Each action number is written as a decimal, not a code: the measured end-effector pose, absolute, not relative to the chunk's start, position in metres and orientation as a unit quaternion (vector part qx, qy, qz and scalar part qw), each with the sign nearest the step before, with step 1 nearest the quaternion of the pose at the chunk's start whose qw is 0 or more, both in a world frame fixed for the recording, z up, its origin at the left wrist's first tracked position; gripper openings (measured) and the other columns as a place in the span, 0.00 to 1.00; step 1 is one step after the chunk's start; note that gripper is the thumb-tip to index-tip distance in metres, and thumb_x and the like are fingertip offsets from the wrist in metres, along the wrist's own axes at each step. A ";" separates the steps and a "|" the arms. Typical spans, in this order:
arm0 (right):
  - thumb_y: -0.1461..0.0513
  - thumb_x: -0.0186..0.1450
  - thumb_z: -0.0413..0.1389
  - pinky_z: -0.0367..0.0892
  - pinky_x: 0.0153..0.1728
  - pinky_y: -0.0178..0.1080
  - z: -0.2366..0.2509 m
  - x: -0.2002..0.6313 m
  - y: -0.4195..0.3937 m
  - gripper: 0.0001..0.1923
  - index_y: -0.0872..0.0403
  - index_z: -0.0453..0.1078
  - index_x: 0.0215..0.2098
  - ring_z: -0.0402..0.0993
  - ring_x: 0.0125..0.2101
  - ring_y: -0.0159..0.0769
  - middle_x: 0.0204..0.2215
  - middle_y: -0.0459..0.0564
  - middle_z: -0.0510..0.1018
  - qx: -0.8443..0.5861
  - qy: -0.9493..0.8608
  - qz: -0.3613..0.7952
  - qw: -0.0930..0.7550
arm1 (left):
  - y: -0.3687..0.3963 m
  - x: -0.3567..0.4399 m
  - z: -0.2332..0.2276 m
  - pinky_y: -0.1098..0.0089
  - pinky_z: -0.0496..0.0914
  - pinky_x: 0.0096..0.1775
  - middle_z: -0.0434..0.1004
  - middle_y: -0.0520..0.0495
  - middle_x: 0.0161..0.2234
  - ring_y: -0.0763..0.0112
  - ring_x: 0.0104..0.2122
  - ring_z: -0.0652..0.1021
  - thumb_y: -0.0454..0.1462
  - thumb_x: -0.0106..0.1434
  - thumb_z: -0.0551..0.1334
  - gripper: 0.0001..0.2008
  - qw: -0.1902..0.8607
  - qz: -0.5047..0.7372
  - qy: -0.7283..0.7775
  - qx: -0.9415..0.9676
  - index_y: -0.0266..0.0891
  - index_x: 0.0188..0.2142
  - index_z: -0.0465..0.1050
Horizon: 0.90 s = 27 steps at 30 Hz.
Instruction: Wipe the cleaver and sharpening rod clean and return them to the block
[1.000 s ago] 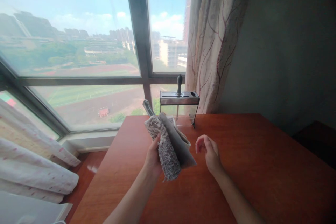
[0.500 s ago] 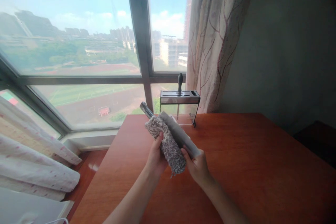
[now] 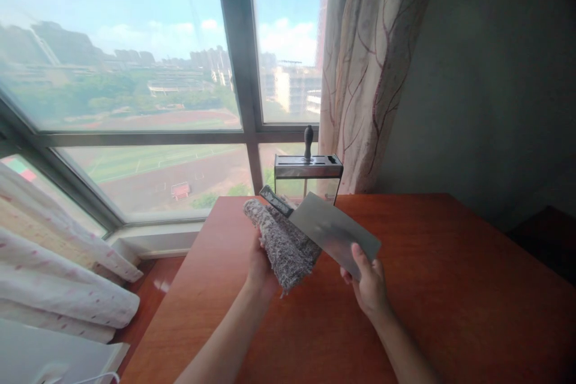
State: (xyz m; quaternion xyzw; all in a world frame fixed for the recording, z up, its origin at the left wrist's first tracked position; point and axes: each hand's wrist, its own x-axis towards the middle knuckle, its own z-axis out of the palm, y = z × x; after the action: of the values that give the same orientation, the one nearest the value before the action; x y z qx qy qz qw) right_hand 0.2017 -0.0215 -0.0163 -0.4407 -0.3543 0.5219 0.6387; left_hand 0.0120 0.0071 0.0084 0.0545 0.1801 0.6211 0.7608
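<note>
You are holding a bare cleaver blade by its far-right corner while a cloth wraps its handle end

Head view: your right hand [image 3: 369, 285] is pinching the lower right corner of the cleaver [image 3: 333, 231], thumb on top of the flat and the other fingers under it, so a slip of that thin grip could be sliding skin along the edge, or the blade could be tipping down onto the table [image 3: 450, 288]; your left hand [image 3: 260, 264] is closing around the grey cloth [image 3: 281, 243], which is bunching under and left of the blade near the dark handle [image 3: 275, 200], and a loose fold could be letting the steel slide free; the cleaver is hanging above the table between both hands, just nearer than the knife block [image 3: 308, 168] at the far edge
</note>
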 end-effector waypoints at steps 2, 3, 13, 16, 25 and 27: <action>0.48 0.62 0.55 0.53 0.14 0.34 -0.020 0.207 -0.026 0.20 0.51 0.61 0.20 0.59 0.13 0.30 0.11 0.42 0.65 -0.412 -0.338 0.548 0.645 | 0.010 0.006 0.014 0.57 0.68 0.52 0.82 0.44 0.39 0.57 0.43 0.79 0.48 0.63 0.57 0.19 0.732 0.660 0.160 0.057 0.39 0.44 0.76; 0.49 0.62 0.56 0.53 0.14 0.34 -0.023 0.209 -0.029 0.19 0.51 0.61 0.20 0.59 0.13 0.30 0.11 0.41 0.65 -0.406 -0.337 0.561 0.638 | 0.011 0.002 0.018 0.58 0.68 0.52 0.82 0.44 0.39 0.57 0.43 0.79 0.48 0.63 0.57 0.19 0.717 0.677 0.152 0.058 0.39 0.45 0.75; 0.48 0.63 0.54 0.55 0.15 0.33 -0.035 0.202 -0.044 0.20 0.54 0.66 0.24 0.60 0.13 0.28 0.12 0.41 0.66 -0.418 -0.464 0.623 0.471 | 0.019 -0.005 0.027 0.62 0.70 0.50 0.82 0.44 0.38 0.59 0.42 0.80 0.41 0.63 0.59 0.17 0.667 0.710 0.217 0.062 0.36 0.49 0.73; 0.48 0.63 0.54 0.58 0.17 0.35 -0.034 0.205 -0.048 0.20 0.53 0.66 0.23 0.64 0.15 0.31 0.14 0.43 0.68 -0.443 -0.505 0.580 0.462 | 0.021 -0.004 0.022 0.64 0.73 0.47 0.83 0.44 0.32 0.62 0.35 0.82 0.36 0.61 0.60 0.12 0.660 0.706 0.251 0.052 0.34 0.43 0.76; 0.61 0.67 0.49 0.59 0.27 0.37 -0.039 0.210 -0.062 0.13 0.52 0.68 0.25 0.67 0.22 0.35 0.20 0.47 0.70 -0.357 -0.820 0.243 0.375 | 0.020 0.000 0.021 0.64 0.76 0.40 0.82 0.43 0.29 0.62 0.31 0.82 0.35 0.58 0.61 0.08 0.652 0.698 0.291 0.046 0.32 0.36 0.75; 0.61 0.67 0.49 0.59 0.27 0.37 -0.037 0.208 -0.065 0.14 0.53 0.68 0.25 0.67 0.22 0.34 0.20 0.47 0.70 -0.353 -0.826 0.234 0.372 | 0.019 -0.001 0.022 0.63 0.76 0.39 0.82 0.43 0.29 0.61 0.30 0.82 0.35 0.57 0.61 0.10 0.663 0.689 0.291 0.046 0.32 0.37 0.75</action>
State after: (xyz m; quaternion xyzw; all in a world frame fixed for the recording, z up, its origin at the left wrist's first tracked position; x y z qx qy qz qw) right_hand 0.2079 -0.0648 -0.0368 -0.3527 -0.8262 0.2341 0.3718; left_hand -0.0007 0.0194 0.0223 0.0460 0.2910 0.6887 0.6625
